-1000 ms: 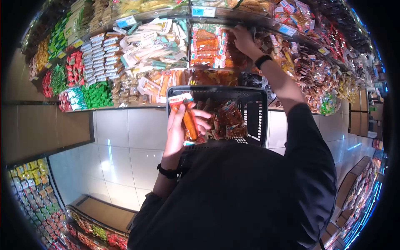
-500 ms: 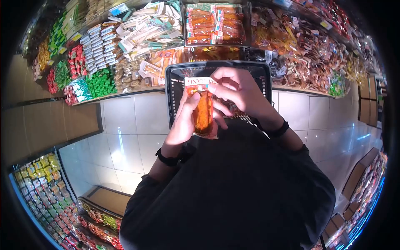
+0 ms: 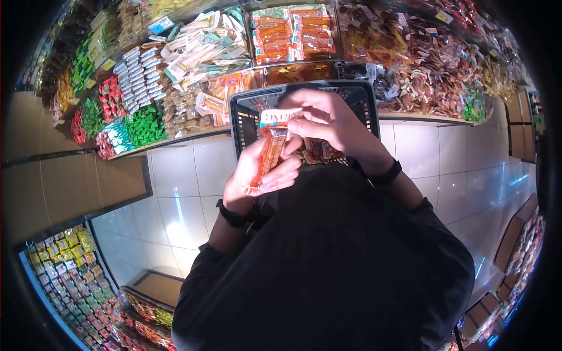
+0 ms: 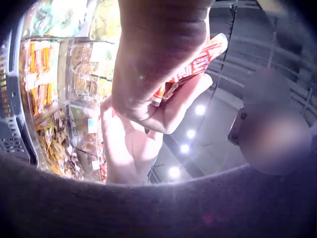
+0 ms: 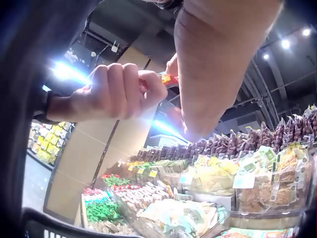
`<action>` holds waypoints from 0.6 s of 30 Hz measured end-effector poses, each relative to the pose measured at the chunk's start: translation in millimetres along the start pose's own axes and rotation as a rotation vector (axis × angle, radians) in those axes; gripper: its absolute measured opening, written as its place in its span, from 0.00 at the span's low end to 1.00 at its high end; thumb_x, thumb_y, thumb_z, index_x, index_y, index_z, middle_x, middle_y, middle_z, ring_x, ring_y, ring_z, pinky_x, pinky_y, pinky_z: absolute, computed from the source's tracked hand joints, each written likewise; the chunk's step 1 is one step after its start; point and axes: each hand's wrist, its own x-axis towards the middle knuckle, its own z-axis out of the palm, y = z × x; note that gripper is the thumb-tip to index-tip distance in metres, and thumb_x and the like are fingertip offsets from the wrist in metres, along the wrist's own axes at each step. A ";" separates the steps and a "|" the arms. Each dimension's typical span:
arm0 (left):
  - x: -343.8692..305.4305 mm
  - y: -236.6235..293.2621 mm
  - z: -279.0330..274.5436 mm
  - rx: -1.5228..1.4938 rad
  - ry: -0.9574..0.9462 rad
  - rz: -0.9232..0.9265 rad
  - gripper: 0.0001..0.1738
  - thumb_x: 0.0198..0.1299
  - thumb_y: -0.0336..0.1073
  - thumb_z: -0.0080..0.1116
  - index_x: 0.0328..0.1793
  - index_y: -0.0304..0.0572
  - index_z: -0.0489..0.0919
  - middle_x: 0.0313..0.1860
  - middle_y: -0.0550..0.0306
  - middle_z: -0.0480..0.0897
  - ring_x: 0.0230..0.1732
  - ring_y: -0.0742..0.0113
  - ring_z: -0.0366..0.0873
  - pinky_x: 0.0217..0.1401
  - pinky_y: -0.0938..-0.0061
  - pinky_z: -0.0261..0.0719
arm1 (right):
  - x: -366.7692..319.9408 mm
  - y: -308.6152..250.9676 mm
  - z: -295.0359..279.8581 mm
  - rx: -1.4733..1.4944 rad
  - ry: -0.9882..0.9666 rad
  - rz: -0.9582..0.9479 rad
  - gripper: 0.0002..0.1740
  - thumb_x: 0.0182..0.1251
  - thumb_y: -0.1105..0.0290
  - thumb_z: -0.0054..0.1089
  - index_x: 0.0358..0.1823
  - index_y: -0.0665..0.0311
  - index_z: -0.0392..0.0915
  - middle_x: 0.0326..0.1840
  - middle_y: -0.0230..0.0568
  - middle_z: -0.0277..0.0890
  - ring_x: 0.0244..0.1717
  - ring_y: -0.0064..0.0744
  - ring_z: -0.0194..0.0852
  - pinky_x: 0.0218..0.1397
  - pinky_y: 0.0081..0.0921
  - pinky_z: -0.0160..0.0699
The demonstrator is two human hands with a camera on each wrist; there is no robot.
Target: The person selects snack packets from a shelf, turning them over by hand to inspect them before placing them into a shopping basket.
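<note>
An orange-red snack packet [image 3: 271, 153] with a pale, lettered top is held over the basket in the head view. My left hand [image 3: 249, 167] grips its lower part, fingers wrapped round from the side. At the packet's top right corner, my right hand [image 3: 333, 126] pinches the edge between thumb and fingers. In the left wrist view, the red printed packet [image 4: 193, 64] shows beyond the left hand. The right wrist view shows the curled left hand [image 5: 119, 91], with most of the packet hidden. Below both hands, a black shopping basket [image 3: 235, 126] contains dark reddish packets [image 3: 319, 151].
Ahead runs a display shelf with bins. Similar orange packets [image 3: 293, 35] lie in the bin beyond the basket, white-wrapped sticks [image 3: 205, 47] to their left, brown packets [image 3: 433, 76] to the right. Tiled floor [image 3: 421, 146] and a wooden-coloured cabinet [image 3: 76, 187] lie nearer.
My right hand has come back from the shelf bin to the packet's top edge. The left hand's packet has turned narrower to view, with the left fingers closing further round it.
</note>
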 end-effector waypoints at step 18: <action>-22.7 0.6 37.5 1.073 0.566 0.463 0.08 0.69 0.27 0.60 0.49 0.26 0.77 0.32 0.42 0.87 0.30 0.59 0.88 0.25 0.73 0.86 | -22.3 -2.6 -14.3 0.095 0.492 -0.022 0.10 0.73 0.69 0.63 0.34 0.67 0.77 0.22 0.33 0.76 0.19 0.19 0.71 0.25 0.19 0.68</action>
